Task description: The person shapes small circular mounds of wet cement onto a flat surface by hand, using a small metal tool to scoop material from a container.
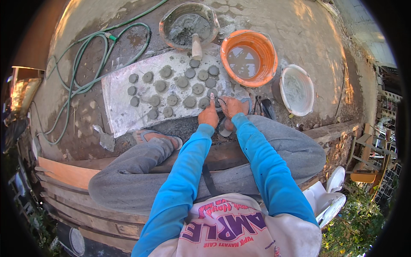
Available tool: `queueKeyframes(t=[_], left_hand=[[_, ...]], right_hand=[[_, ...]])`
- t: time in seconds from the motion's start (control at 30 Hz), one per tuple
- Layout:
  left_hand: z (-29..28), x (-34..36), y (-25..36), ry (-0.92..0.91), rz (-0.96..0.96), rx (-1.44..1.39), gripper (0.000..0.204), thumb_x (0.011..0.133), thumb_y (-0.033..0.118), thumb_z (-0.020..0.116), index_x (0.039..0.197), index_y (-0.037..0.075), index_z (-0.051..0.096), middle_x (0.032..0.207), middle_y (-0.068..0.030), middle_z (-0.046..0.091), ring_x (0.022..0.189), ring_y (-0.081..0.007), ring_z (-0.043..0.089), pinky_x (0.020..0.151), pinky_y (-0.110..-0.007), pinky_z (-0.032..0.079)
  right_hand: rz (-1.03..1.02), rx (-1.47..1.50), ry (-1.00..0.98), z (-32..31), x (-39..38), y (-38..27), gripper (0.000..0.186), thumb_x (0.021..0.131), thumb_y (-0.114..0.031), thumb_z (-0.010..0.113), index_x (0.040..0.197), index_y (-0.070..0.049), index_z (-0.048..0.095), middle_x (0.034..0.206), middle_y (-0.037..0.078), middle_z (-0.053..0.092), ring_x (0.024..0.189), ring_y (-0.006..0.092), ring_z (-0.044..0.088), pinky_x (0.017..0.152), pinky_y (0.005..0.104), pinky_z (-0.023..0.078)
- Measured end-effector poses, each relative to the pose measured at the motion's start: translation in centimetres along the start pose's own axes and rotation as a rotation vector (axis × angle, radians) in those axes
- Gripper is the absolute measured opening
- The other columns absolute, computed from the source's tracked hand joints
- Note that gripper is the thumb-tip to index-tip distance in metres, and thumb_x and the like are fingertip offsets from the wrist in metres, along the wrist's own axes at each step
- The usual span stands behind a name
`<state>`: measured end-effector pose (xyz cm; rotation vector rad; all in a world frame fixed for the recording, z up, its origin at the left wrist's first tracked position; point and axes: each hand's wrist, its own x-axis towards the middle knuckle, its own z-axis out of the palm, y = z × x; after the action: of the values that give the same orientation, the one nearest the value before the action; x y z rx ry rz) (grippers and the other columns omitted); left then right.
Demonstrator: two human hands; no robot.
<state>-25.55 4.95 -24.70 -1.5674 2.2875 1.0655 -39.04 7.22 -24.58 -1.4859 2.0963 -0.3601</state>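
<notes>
Rows of small round grey cement discs [165, 71] lie on a pale, cement-smeared board [117, 103] in front of me. My left hand [208, 115] is at the board's near right part. Its index finger is stretched out, its tip at a disc [212, 93], while the other fingers curl under. Close beside it, my right hand [232, 107] has thumb and fingers drawn together at the board's edge. Whatever those fingers hold is too small to make out. Another disc [203, 102] sits just left of my left hand.
Beyond the board stands a bucket of wet cement [165, 32] with a wooden-handled tool [196, 47] in it. An orange bucket [270, 70] holds murky water. Right of it is a whitish bucket [309, 85]. A green hose [70, 92] coils at the left. My sandalled foot [160, 138] is near the board.
</notes>
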Motion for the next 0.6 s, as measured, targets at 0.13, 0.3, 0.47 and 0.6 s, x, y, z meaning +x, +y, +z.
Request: queueKeyframes(t=[0.13, 0.3, 0.47, 0.6], left_hand=[[-0.2, -0.5, -0.1, 0.04, 0.044, -0.039, 0.088, 0.079, 0.007, 0.057, 0.151, 0.015, 0.008, 0.097, -0.0209, 0.065, 0.083, -0.0382, 0.064, 0.071, -0.047, 0.05], [-0.4, -0.9, 0.1, 0.078, 0.038, -0.063, 0.087, 0.078, 0.004, 0.056, 0.151, 0.02, 0.012, 0.1, -0.0207, 0.064, 0.088, -0.0382, 0.063, 0.074, -0.048, 0.051], [-0.9, -0.6, 0.2, 0.054, 0.046, -0.08, 0.085, 0.078, 0.004, 0.055, 0.151, 0.022, 0.014, 0.099, -0.0201, 0.065, 0.087, -0.0375, 0.064, 0.074, -0.048, 0.051], [-1.1, -0.1, 0.3, 0.021, 0.046, -0.036, 0.084, 0.079, 0.004, 0.054, 0.15, 0.022, 0.014, 0.096, -0.0193, 0.066, 0.084, -0.0368, 0.065, 0.072, -0.048, 0.052]], right_hand=[[0.059, 0.115, -0.018, 0.1, 0.1, 0.2, 0.027, 0.086, -0.025, 0.062, 0.103, -0.004, 0.068, 0.105, 0.02, 0.066, 0.094, 0.0364, 0.063, 0.083, 0.0405, 0.05], [0.076, 0.333, -0.021, 0.4, 0.5, 1.0, 0.026, 0.084, -0.02, 0.064, 0.1, 0.0, 0.069, 0.094, 0.02, 0.068, 0.083, 0.0309, 0.066, 0.077, 0.0377, 0.05], [0.225, 0.63, -0.079, -0.4, 1.0, 0.1, 0.025, 0.084, -0.018, 0.064, 0.098, 0.002, 0.069, 0.081, 0.011, 0.069, 0.071, 0.0203, 0.063, 0.069, 0.0339, 0.05], [0.341, 0.676, -0.128, 0.2, 1.6, 1.0, 0.022, 0.084, -0.016, 0.064, 0.098, 0.001, 0.069, 0.078, 0.007, 0.067, 0.066, 0.0143, 0.059, 0.061, 0.0295, 0.047]])
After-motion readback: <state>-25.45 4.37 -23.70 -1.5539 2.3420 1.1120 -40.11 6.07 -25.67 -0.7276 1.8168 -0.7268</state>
